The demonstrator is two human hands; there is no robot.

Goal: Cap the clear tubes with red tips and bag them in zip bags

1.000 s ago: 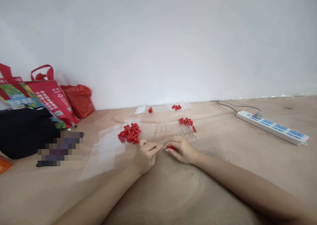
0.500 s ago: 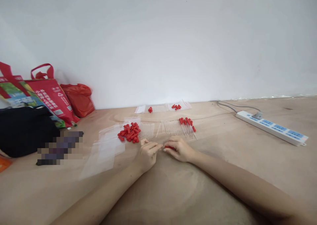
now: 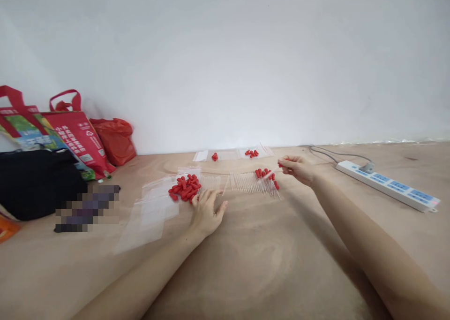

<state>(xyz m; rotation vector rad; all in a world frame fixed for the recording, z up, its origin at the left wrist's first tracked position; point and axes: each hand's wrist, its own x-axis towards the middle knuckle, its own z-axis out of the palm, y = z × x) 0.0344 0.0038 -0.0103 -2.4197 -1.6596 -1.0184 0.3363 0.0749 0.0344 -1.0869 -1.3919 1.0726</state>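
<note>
My right hand point(image 3: 297, 168) is raised at the right, its fingers pinched on the red bulb of a dropper point(image 3: 270, 174) whose thin clear tube points left and down. Below that tube lie several droppers with red bulbs point(image 3: 263, 173), beside a row of bare glass tubes point(image 3: 242, 182). My left hand point(image 3: 207, 212) rests low over the table with fingers apart, holding nothing. Just beyond its fingertips are more glass tubes point(image 3: 211, 183), and to their left sits a heap of loose red rubber bulbs point(image 3: 184, 187).
Clear zip bags point(image 3: 151, 217) lie flat at left. Farther back, small bags hold red bulbs point(image 3: 251, 153). A power strip point(image 3: 386, 186) with a grey cable stands right. Red shopping bags point(image 3: 75, 137) and a black bag point(image 3: 38, 184) crowd the left, near a pixelated dark object point(image 3: 87, 208).
My hands were together at the front centre, with a red bulb in the right. My right hand has moved up and right with the dropper; my left has opened its fingers.
</note>
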